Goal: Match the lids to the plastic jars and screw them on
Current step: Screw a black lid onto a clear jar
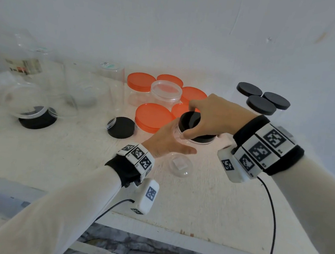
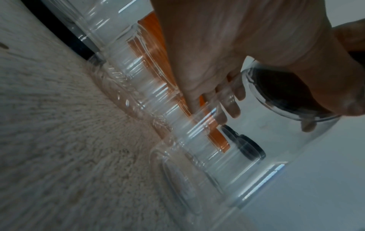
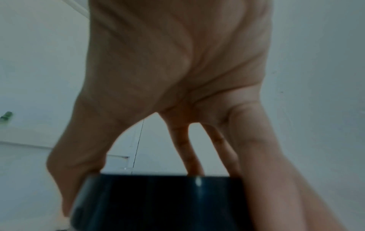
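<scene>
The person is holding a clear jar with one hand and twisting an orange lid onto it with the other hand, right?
Not quite: the lid is black, not orange. In the head view the right hand grips a black lid on top of the clear jar that the left hand holds. The orange lids sit on other jars behind it.

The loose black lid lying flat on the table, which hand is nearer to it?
Left. The left hand grips the clear jar just right of that loose black lid; the right hand is farther right, gripping the black lid atop the jar.
</scene>
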{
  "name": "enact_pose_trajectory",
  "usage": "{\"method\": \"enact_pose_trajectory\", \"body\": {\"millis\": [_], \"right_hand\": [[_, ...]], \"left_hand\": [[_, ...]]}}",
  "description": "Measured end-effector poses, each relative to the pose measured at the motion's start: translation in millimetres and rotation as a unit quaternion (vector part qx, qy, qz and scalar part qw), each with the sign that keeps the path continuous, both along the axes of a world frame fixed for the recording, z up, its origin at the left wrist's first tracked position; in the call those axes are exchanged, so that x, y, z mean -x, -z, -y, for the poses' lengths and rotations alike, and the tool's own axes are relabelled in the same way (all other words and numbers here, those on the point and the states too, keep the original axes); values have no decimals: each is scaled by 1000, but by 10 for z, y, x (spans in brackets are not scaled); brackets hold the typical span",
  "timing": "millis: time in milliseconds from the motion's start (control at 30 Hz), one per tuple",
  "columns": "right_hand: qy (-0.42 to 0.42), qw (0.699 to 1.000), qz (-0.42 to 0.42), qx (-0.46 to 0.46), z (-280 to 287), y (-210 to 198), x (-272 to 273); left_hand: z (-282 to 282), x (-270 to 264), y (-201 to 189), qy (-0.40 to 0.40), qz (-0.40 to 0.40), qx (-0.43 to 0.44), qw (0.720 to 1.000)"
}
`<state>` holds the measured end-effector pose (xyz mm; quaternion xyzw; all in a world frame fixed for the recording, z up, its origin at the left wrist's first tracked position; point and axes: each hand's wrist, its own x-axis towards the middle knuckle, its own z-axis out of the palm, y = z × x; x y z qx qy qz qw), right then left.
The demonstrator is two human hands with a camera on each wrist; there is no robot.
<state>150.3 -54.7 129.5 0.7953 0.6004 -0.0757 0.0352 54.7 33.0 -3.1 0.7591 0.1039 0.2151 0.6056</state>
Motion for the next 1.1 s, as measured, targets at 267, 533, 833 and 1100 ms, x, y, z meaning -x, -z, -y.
{"method": "enact_pose_trajectory", "body": {"millis": [267, 533, 833, 1100], "right_hand": [[-61, 995, -25, 68, 0, -77, -97], [-127, 984, -58, 112, -20, -109, -138], [-133, 981, -58, 127, -59, -111, -115], [-76, 993, -15, 93, -57, -94, -74]], "left_hand": [[-53, -5, -7, 0, -9, -23, 1000], [-70, 40, -25, 27, -29, 9, 999], [-152, 8, -15, 50, -62, -28, 996], [-70, 21, -33, 24, -32, -6, 999]]}}
